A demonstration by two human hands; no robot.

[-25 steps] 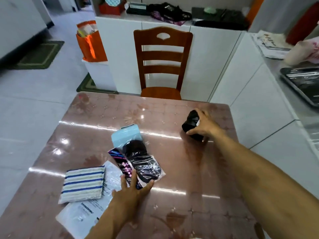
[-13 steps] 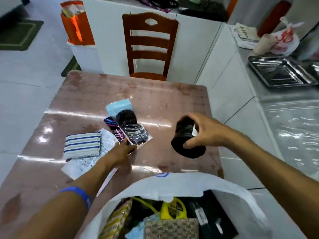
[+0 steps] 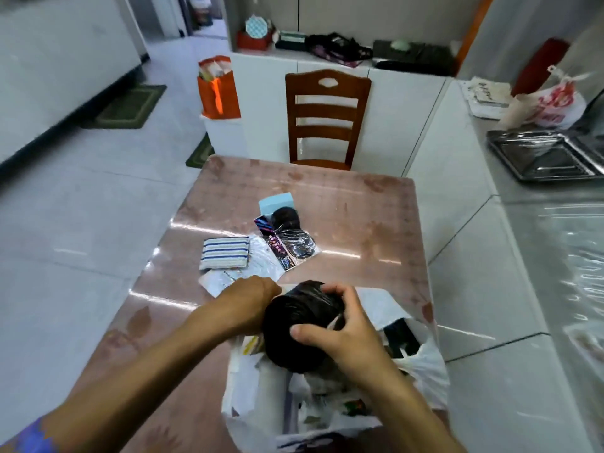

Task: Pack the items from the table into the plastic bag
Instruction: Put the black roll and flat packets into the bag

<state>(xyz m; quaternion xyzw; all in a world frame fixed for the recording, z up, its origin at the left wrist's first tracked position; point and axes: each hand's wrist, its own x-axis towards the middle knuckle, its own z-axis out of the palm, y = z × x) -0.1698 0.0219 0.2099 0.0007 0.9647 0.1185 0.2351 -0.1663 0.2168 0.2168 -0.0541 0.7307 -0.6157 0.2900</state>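
Black, glossy film-wrapped bundle [image 3: 302, 325] held over the open plastic bag [image 3: 421, 371] — right hand [image 3: 340, 335] curled round its near side, left hand [image 3: 248, 305] against its far side, grip hidden. Probably soft, light and slippery — best cupped around the girth.

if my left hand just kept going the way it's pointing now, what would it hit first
Most likely the black roll. The left hand points rightward toward it and already seems to touch its side, above the white plastic bag, while the right hand grips the roll from the other side. Exact contact is hard to judge.
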